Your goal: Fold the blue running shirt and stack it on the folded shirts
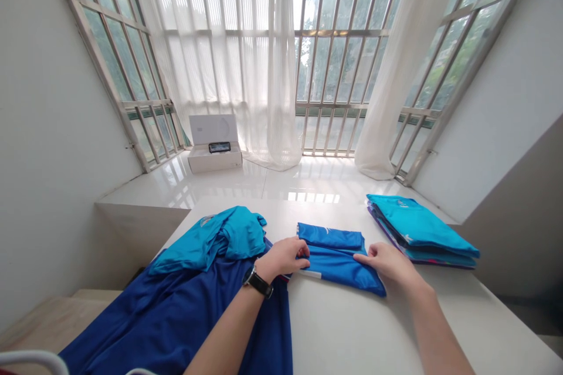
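Note:
A bright blue garment, folded into a flat rectangle, lies on the white table. Its far part is doubled over into a narrow band, and a white strip shows at the near left edge. My left hand, with a black watch on the wrist, pinches the garment's left edge with curled fingers. At the right edge my right hand grips the fabric between thumb and fingers. Left of my left hand lies a crumpled turquoise shirt on top of a spread dark navy garment.
A stack of folded garments, turquoise on top, sits at the table's right side. On the windowsill stands an open white box with a phone on it. Sheer curtains hang before barred windows. The white table extends toward me.

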Demonstrator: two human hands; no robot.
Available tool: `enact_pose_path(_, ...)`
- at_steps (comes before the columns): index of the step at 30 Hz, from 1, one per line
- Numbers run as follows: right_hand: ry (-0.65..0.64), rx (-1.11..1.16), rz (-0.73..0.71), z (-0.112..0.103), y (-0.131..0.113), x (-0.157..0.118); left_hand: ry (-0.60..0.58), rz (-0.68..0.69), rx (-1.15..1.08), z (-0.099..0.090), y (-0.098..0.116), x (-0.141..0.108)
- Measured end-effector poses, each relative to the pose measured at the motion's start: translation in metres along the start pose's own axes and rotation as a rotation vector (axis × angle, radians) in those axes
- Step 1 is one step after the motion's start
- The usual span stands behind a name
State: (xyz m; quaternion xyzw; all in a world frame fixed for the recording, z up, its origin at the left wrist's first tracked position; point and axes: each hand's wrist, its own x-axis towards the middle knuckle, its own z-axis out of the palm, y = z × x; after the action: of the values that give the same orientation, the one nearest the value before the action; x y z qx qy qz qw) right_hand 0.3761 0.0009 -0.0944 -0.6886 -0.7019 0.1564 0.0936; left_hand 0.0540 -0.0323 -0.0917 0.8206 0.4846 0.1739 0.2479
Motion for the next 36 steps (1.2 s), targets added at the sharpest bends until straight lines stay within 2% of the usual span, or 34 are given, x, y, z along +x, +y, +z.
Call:
enact_pose_path(4,0.030,0.022,0.013,-0.004,-0.006,-0.004,0.003,0.000,0.003,-0.001,0.002,0.000)
enact_pose_path(9,0.077,0.061,-0.135,-0.001,-0.009,-0.001,-0.005,-0.012,0.011,-0.003,0.006,-0.001)
enact_pose_path(14,0.035,0.124,-0.281,0.001,-0.026,-0.002,-0.011,-0.017,0.022,-0.003,0.006,-0.002)
enact_pose_path(18,-0.022,0.146,-0.336,0.004,-0.038,-0.007,0.001,-0.009,0.010,-0.002,0.004,-0.002)
enact_pose_path(27,-0.178,0.133,-0.309,0.009,-0.039,-0.007,-0.012,-0.007,0.010,-0.002,0.004,-0.001)
enact_pose_path(36,-0.235,0.153,-0.264,0.010,-0.039,-0.008,-0.003,0.004,0.004,-0.002,0.004,-0.002)
